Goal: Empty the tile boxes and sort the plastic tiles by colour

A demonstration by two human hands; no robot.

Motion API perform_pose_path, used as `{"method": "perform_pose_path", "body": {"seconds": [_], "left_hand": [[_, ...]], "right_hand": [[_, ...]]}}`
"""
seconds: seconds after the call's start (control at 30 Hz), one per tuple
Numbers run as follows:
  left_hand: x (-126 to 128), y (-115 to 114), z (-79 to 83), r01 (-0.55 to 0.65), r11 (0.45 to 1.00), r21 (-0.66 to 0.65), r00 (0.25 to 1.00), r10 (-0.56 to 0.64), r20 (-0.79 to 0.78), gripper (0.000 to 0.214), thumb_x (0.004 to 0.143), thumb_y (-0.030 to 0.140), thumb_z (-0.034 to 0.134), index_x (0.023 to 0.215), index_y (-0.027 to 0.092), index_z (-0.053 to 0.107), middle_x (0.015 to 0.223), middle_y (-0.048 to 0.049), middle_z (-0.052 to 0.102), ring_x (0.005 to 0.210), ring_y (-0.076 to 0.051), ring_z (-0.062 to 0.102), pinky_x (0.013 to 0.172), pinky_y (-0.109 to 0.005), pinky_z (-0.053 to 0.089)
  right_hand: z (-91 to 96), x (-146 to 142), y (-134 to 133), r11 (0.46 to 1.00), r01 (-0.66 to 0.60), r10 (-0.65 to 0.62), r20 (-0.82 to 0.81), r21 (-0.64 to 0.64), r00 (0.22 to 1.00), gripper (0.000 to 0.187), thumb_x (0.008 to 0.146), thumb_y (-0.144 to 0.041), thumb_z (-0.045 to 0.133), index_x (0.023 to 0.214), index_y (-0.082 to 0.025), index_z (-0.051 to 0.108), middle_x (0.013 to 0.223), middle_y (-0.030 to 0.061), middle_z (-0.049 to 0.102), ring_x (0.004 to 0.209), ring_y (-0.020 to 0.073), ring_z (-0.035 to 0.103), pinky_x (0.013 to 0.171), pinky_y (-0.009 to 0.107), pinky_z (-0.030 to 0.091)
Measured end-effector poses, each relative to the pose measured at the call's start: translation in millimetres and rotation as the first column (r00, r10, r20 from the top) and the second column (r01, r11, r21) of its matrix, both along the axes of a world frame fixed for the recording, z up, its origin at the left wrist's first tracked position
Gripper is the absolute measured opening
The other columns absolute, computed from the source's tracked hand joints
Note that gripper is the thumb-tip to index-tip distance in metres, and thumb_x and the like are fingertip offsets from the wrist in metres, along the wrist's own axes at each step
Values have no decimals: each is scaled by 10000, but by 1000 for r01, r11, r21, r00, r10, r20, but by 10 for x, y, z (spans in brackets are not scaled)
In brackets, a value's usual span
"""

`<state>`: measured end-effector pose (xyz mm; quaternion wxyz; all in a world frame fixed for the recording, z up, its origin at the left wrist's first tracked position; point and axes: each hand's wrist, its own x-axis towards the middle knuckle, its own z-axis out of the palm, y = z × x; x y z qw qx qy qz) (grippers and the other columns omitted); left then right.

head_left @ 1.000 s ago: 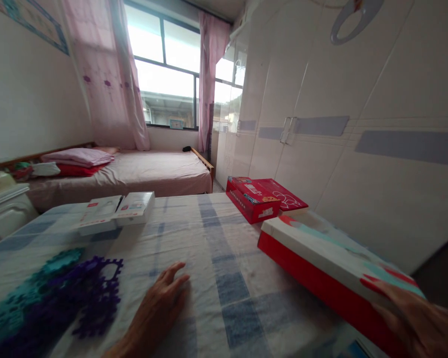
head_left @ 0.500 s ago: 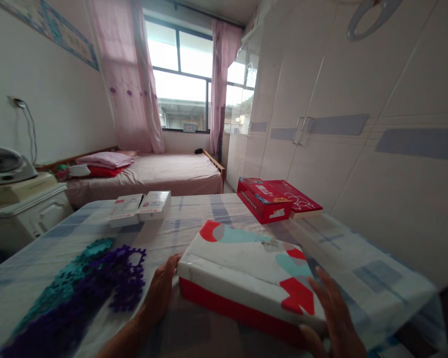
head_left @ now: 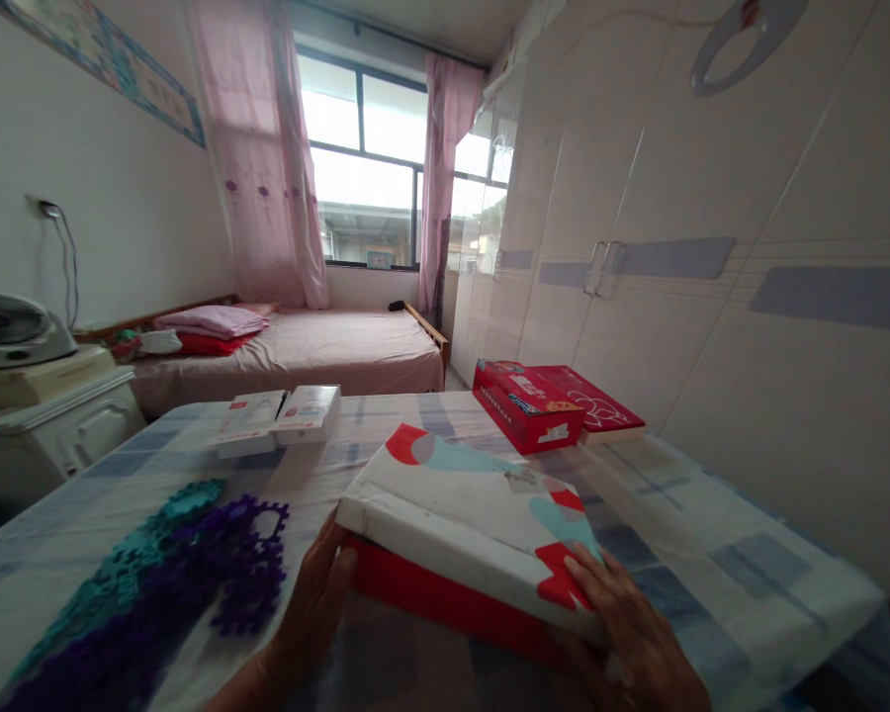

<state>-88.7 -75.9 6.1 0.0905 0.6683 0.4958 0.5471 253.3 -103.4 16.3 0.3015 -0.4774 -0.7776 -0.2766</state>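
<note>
The left hand (head_left: 308, 608) and right hand (head_left: 634, 628) clamp fingers on the lidded cardboard box (head_left: 452, 519), beyond which the red carton (head_left: 515, 413) bears print too blurred to read.

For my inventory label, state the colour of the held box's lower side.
The box's lower side is red, best seen in the head view.
</note>
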Motion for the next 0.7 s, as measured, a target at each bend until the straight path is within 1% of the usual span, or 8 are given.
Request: {"method": "perform_pose_path", "body": {"seconds": [0.1, 0.2, 0.3, 0.37, 0.43, 0.53, 0.63, 0.7], "left_hand": [[25, -6, 49, -58, 995, 76, 994, 65, -93, 403, 909, 339, 394, 1287, 228, 479, 1128, -64, 642, 1122, -240, 568, 942, -383, 482], [55, -15, 131, -11, 992, 127, 986, 32, -166, 493, 884, 283, 459, 1363, 215, 368, 885, -36, 660, 977, -216, 622, 844, -351, 513], [52, -9, 204, 71, 986, 153, 969, -32, -244, 501, 873, 218, 465, 1365, 211, 366, 797, -19, 630, 1004, -208, 604, 888, -360, 482], [32, 7, 227, 111, 980, 164, 947, -54, -316, 415, 857, 206, 489, 1272, 218, 478, 830, -33, 641, 1082, -224, 568, 923, -375, 463], [8, 26, 232, 136, 973, 189, 920, -53, -388, 341, 828, 225, 547, 1169, 222, 553, 921, -52, 656, 1141, -243, 532, 931, -384, 462], [-14, 37, 226, 149, 957, 247, 879, -14, -477, 355, 771, 250, 640, 1115, 218, 558, 1062, -75, 641, 1161, -258, 511, 935, -400, 460], [-3, 20, 232, 182, 938, 294, 833, 11, -553, 438, 752, 274, 675, 1157, 208, 521, 1118, -90, 625, 1188, -272, 483, 985, -449, 411], [27, -4, 247, 219, 933, 287, 792, 3, -611, 488, 754, 307, 678, 1196, 200, 503, 1118, -89, 626, 1198, -278, 469, 1021, -476, 367]], "right_hand": [[22, -47, -45, 999, 39, -40, -64, -22, 997, 532, 836, -442, 523, 1316, -236, 421, 1286, 54, 566, 1201, 272, 507, 868, 377, 499], [49, -89, -109, 996, 83, -89, -200, -37, 976, 496, 862, -456, 475, 1308, -247, 425, 1260, 67, 582, 1136, 269, 561, 839, 383, 511], [125, -46, -150, 959, 260, -281, -460, -109, 842, 457, 858, -490, 461, 1249, -254, 494, 1073, 90, 671, 829, 250, 673, 635, 341, 535], [203, 66, -136, 912, 367, -403, -560, -181, 724, 407, 856, -507, 452, 1139, -239, 568, 811, 69, 696, 556, 209, 630, 474, 304, 483], [266, 243, -75, 878, 414, -470, -590, -238, 657, 389, 874, -519, 388, 984, -219, 610, 609, 32, 628, 444, 186, 551, 407, 284, 427], [232, 575, 100, 864, 423, -489, -657, -274, 573, 477, 890, -523, 266, 895, -194, 610, 667, 65, 624, 605, 224, 597, 508, 315, 467], [20, 899, 303, 843, 424, -526, -679, -332, 513, 586, 866, -547, 245, 984, -119, 628, 878, 166, 659, 842, 304, 623, 675, 388, 497], [-151, 1067, 401, 847, 419, -526, -626, -327, 576, 646, 875, -538, 208, 1062, -76, 619, 876, 198, 657, 849, 320, 630, 685, 408, 496]]}}
